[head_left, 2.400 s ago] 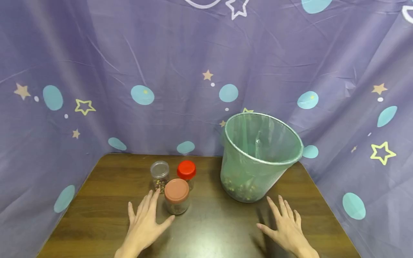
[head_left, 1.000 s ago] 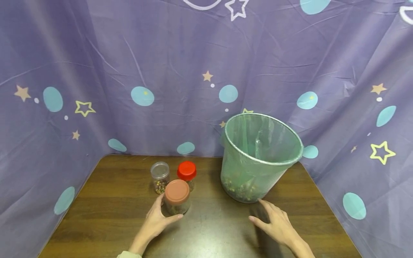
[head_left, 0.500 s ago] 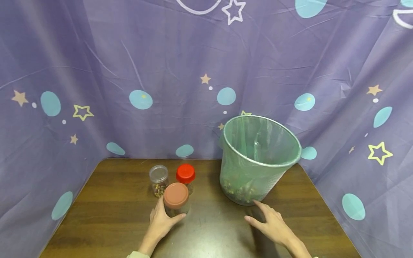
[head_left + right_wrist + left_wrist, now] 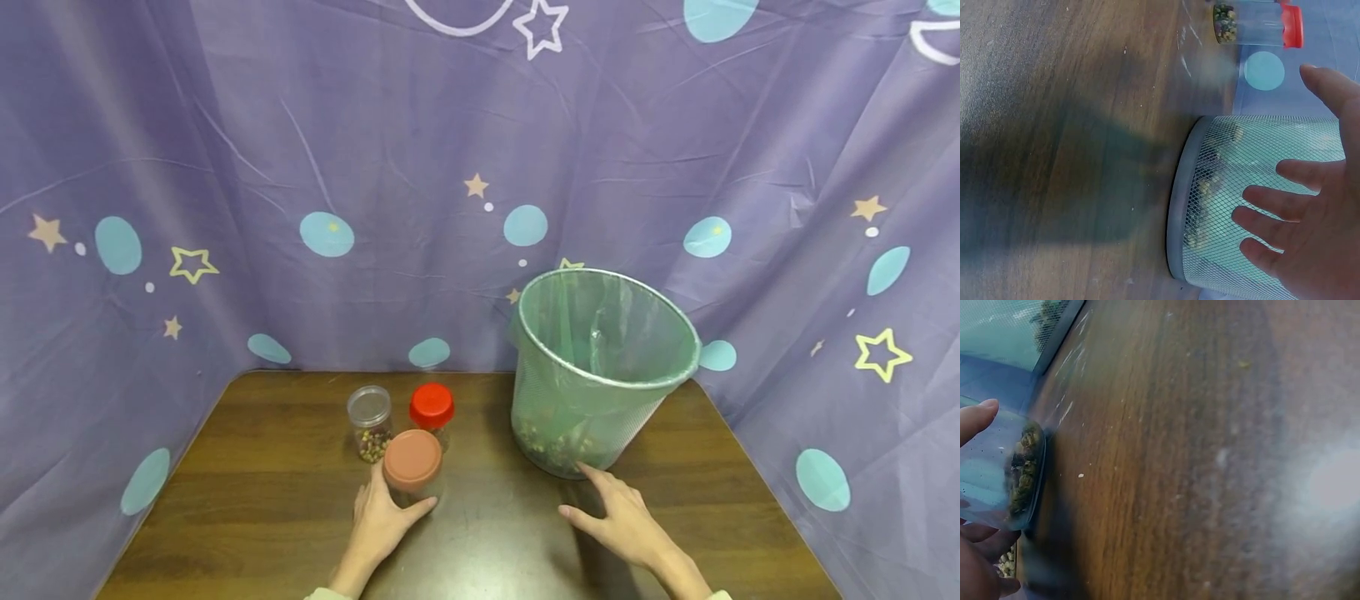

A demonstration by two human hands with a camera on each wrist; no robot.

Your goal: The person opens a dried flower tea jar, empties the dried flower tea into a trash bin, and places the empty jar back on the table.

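My left hand (image 4: pixel 378 518) grips a clear jar with a salmon-coloured lid (image 4: pixel 413 457), thumb on the near side and fingers on the far left side. In the left wrist view, dark dried bits lie in the bottom of this jar (image 4: pixel 1025 469), whose base is close over the table. Just behind it stand a jar with a red lid (image 4: pixel 432 404) and one with a clear lid (image 4: pixel 370 407), colourful bits in its base. My right hand (image 4: pixel 626 523) holds nothing; its spread fingers are by the foot of a mesh bin (image 4: pixel 542 385).
The bin has a green plastic liner, and bits show at its bottom through the mesh. It stands at the back right of the brown wooden table (image 4: pixel 247 500). A purple curtain (image 4: pixel 420 250) with stars and dots hangs behind and on both sides.
My left hand has come in from the left, closed round the salmon-lidded jar and shifted it slightly right. My right hand has moved left in front of the bin.
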